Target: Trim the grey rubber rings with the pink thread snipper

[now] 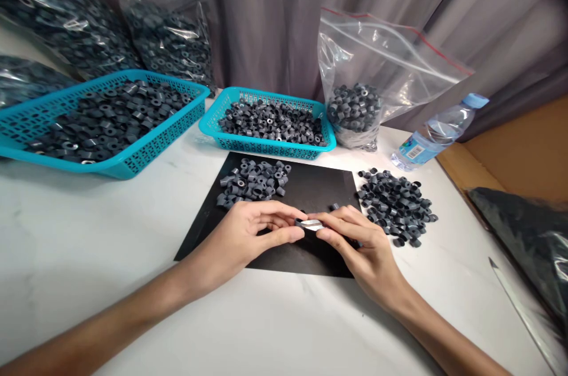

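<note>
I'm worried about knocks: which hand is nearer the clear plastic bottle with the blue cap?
Right. The right hand is in front and left of the bottle; the left hand is farther left.

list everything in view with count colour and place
table: one, white, foreground
baskets: two, teal, left and centre
small pieces: uncountable, dark grey, baskets, bags, mat, table
mat: one, black, under hands
clear bags: at least three, transparent, back
bottle: one, clear, right
curtain: count unclear, grey, background
panel: one, brown, right
dark bundle: one, black, right
strip: one, pale, lower right
shiny item: one, silver, between hands
left hand: one, above mat
right hand: one, above mat
</note>
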Motion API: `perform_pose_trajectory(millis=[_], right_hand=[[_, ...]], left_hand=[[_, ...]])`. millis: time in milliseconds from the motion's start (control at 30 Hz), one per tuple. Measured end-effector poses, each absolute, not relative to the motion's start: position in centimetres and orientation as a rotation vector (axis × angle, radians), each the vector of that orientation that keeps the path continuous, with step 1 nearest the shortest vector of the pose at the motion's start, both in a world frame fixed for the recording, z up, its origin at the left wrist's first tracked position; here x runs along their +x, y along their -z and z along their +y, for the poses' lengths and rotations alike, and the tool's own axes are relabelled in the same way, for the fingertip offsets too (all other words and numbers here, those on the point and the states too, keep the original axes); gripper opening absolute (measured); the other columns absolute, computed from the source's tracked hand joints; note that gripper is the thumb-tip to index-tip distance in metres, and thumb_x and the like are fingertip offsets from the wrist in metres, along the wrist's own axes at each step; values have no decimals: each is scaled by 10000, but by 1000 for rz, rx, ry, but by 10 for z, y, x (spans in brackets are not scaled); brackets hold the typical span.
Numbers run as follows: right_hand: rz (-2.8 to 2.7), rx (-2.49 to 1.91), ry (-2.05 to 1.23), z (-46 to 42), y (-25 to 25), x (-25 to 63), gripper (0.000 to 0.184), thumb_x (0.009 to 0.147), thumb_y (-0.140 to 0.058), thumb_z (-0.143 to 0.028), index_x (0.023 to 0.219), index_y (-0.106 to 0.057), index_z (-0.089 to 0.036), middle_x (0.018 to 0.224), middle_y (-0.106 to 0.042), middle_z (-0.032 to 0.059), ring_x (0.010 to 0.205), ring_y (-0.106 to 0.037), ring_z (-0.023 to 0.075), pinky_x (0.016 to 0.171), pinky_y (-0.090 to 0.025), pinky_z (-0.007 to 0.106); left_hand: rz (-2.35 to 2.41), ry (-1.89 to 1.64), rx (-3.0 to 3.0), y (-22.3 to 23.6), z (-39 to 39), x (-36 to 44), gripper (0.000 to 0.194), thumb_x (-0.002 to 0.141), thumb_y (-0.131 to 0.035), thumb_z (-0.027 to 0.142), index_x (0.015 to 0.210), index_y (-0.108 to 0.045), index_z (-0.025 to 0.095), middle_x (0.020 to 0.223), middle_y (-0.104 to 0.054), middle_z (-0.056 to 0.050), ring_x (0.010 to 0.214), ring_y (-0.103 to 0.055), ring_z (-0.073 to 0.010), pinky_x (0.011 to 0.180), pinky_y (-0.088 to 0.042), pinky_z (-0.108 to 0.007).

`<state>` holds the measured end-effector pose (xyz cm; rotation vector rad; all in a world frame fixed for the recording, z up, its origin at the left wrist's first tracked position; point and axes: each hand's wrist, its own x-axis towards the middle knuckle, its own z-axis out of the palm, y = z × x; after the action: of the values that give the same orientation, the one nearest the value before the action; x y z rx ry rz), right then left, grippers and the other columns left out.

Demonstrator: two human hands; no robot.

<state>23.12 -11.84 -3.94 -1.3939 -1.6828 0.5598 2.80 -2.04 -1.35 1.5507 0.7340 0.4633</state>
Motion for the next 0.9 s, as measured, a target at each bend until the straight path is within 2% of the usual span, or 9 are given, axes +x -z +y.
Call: perform_pose_trajectory(millis=[233,567,900], right_hand=[[-1695,-1399,-522,-120,41,231,267,995,-565,-279,1221,-707,-297,919,-687,34,801,-567,194,732,-424,342],[-1699,-1413,-497,-119,41,231,281,1000,-551,-303,1234,-705,-298,909,-698,43,785,-580,198,722,-445,345],[-1634,-1420,-522,-118,41,231,261,993,-564,-317,1194,-729,-307,906,-708,37,792,-594,198,717,-445,342]], left_hand=[[759,-472,1590,14,-21,28,277,821,-741,384,1054,-757,235,940,-766,-15,924,-702,-201,862,-542,-303],[756,-474,1571,14,-21,29,253,821,-749,368,1043,-761,248,933,-767,3,918,-701,-181,847,-535,-270],[762,-466,1534,15,-20,30,257,801,-762,374,1021,-762,241,973,-782,-15,948,-721,-210,885,-554,-312]])
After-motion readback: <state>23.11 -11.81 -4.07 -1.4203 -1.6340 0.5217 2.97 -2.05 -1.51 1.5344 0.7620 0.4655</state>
